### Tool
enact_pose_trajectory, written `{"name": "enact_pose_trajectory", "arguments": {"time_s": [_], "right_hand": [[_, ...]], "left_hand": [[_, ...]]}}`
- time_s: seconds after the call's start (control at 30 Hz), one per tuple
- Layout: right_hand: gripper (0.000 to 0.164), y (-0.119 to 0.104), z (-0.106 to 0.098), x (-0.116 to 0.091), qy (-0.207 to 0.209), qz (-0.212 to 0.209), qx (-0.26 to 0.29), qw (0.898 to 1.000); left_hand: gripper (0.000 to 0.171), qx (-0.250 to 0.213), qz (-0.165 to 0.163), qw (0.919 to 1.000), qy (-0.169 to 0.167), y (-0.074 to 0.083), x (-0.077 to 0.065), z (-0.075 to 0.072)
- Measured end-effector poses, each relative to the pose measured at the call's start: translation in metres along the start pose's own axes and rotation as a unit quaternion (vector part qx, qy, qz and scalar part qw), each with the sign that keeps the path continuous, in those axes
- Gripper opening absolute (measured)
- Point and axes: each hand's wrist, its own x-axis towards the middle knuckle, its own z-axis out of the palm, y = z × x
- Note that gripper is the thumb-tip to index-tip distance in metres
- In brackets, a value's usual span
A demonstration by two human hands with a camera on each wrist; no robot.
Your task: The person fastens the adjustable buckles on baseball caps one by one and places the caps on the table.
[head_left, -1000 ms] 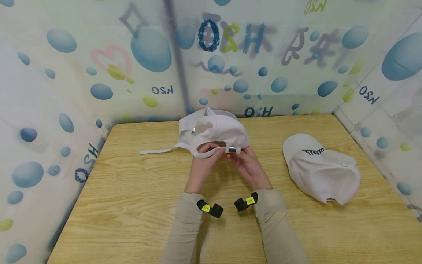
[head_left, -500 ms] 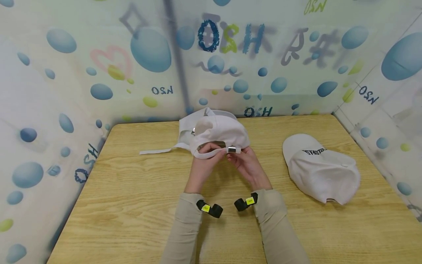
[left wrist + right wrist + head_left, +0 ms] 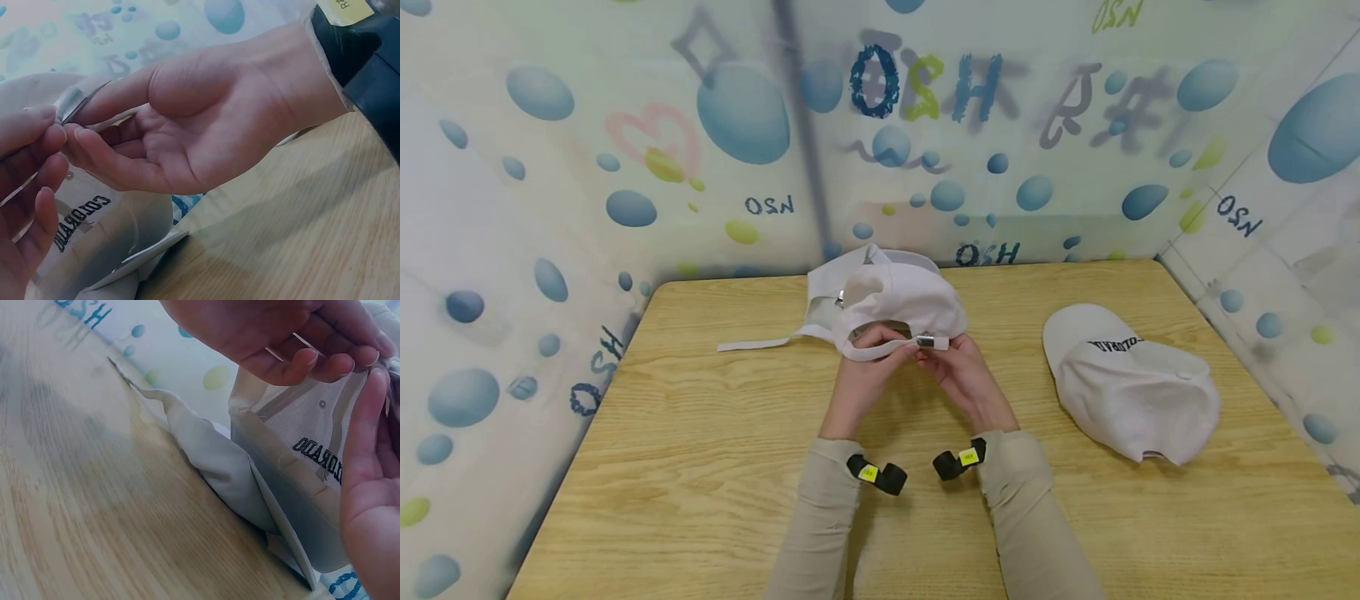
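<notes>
At the far middle of the table (image 3: 715,467), holds a white cap (image 3: 917,292) by its back strap (image 3: 874,351), rear opening turned toward the body. Pinches the strap with the left grip (image 3: 865,379), thumb and fingers together on the band just beside the metal buckle (image 3: 927,342). Pinches with the right grip (image 3: 966,372) at the buckle's other side, near a short strap end.

Compared with half a second ago, shows next to no shift in cap or arms; shows only the buckle at a slightly different slant between the fingertips. Suggests small, careful work on the fastening rather than any carrying or setting down. Cannot tell an open buckle from a fastened one, with fingers partly covering it. Cannot tell, either, whether wholly lifted or partly resting on something behind.

Behind, half covered, seems to have another white cap (image 3: 822,287), with a loose strap (image 3: 752,344) stretched leftward on the table. To the right, well apart from both grips, leaves a lettered cap (image 3: 1135,392) in the same place, brim toward the far side.
</notes>
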Motion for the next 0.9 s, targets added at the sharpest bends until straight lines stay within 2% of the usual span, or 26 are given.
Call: {"name": "enact_pose_trajectory", "arguments": {"time_s": [0.23,0.37,0.5,0.63,0.73,0.9], "right_hand": [[0.021,0.000,0.000,0.000,-0.006,0.002,0.001,1.000],[0.016,0.001,0.000,0.000,-0.009,0.003,-0.001,1.000],[0.015,0.002,-0.001,0.000,-0.014,-0.001,-0.011,1.000],[0.017,0.003,-0.001,0.001,-0.015,-0.005,-0.017,1.000],[0.016,0.004,0.000,0.001,-0.022,-0.012,-0.017,1.000],[0.013,0.005,-0.001,0.001,-0.039,-0.025,0.003,0.999]], "left_hand": [[0.015,-0.001,-0.011,0.9999,0.005,0.002,0.000,0.000],[0.019,0.006,-0.018,0.9998,0.006,-0.014,0.003,0.001],[0.024,0.003,-0.006,0.9999,0.010,-0.028,0.005,0.003],[0.024,0.003,-0.004,0.9997,0.023,-0.028,0.005,0.005],[0.026,-0.005,-0.020,0.9994,0.028,-0.026,0.005,0.006],[0.022,-0.058,-0.053,0.9969,0.006,-0.012,0.003,0.005]]}}
